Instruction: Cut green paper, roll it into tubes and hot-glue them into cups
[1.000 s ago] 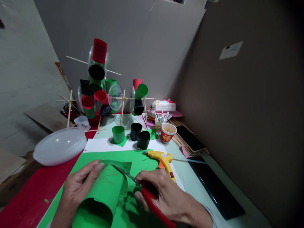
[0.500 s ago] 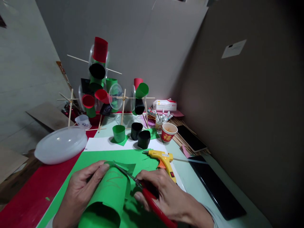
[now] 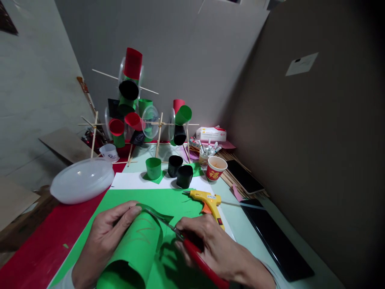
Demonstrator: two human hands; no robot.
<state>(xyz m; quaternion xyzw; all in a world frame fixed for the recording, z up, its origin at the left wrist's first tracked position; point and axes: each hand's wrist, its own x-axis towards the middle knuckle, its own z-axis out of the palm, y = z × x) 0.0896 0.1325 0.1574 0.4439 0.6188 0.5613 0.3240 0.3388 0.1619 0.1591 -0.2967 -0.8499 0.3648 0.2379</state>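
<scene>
A curled piece of green paper, with faint pencil lines on it, lies rolled over a flat green sheet. My left hand pinches its far edge between thumb and fingers. Red-handled scissors are gripped in my right hand, their blades reaching left along the top edge of the paper. A narrow green strip curls up beside the blades. Behind my right hand lies a yellow glue gun with a clear glue stick in its back.
Small paper rings stand beyond the sheet, one green and two black. A red paper cup is to their right, a white lid at left. Behind stands a stick frame with coloured tubes. A black slab lies right.
The scissor blades have closed further along the paper edge, and the strip now looks narrower and more curled. The whole view has shifted slightly to the left, moving things rightward.
</scene>
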